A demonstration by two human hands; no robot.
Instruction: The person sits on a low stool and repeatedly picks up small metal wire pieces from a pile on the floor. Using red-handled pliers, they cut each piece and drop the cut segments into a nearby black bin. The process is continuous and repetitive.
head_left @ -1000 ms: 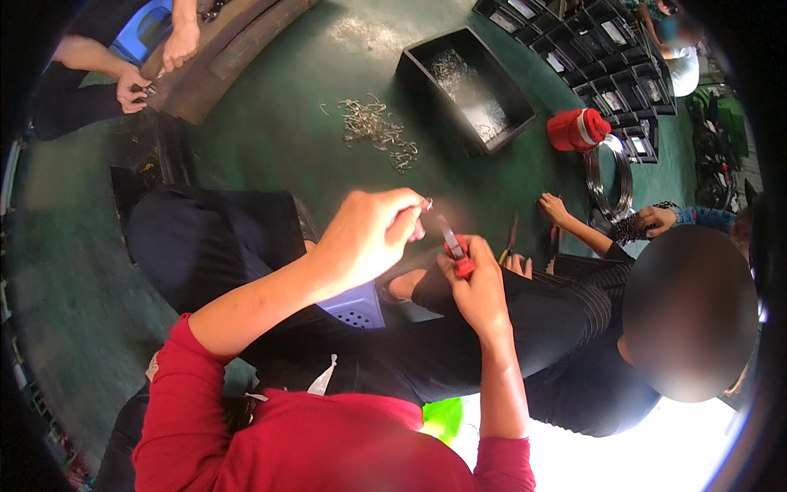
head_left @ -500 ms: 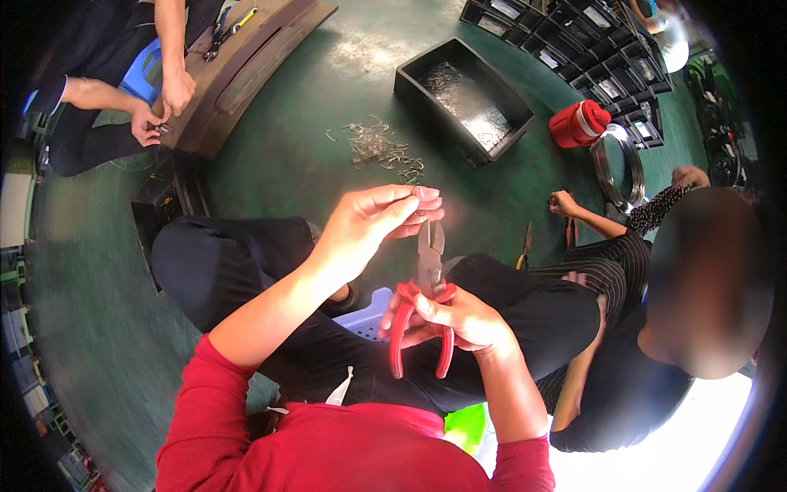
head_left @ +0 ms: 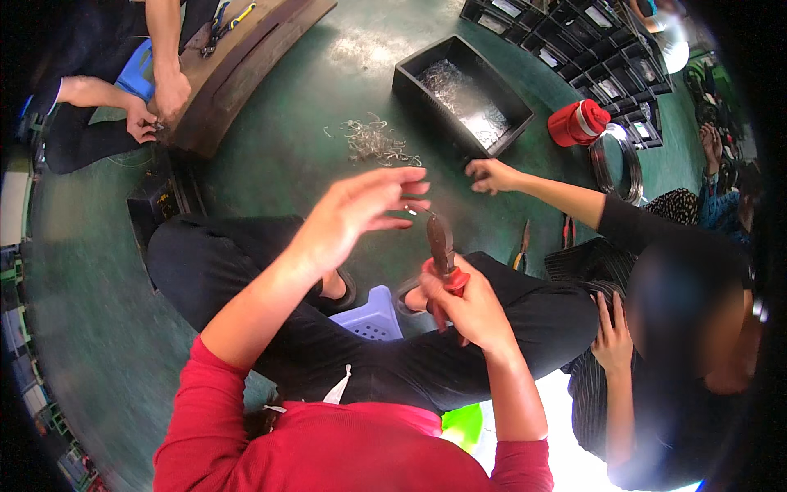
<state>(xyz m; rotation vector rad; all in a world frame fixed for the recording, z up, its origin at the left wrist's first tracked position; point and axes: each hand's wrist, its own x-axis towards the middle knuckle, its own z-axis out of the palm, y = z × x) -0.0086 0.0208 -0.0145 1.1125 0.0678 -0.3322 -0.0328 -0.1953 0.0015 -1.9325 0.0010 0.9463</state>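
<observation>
My right hand (head_left: 467, 307) grips red-handled pliers (head_left: 441, 250) upright above my lap, jaws pointing up. My left hand (head_left: 361, 209) is raised just left of the jaws with its fingers spread and holds nothing I can make out; a thin bit of wire (head_left: 418, 211) shows at the fingertips near the pliers' tip. I sit cross-legged in black trousers on a small lilac stool (head_left: 373, 316) on the green floor.
A person at my right reaches a hand (head_left: 490, 175) toward a black tray (head_left: 410, 78) of metal pieces. A heap of wire bits (head_left: 373, 141), a red container (head_left: 578, 123), a wire coil (head_left: 615, 160) and spare pliers (head_left: 522, 246) lie on the floor. Another person works at a wooden board (head_left: 246, 57) far left.
My left hand opened its fingers and drew slightly left of the pliers. My right hand turned the pliers upright with handles squeezed together. The neighbour's hand reached out toward the black tray.
</observation>
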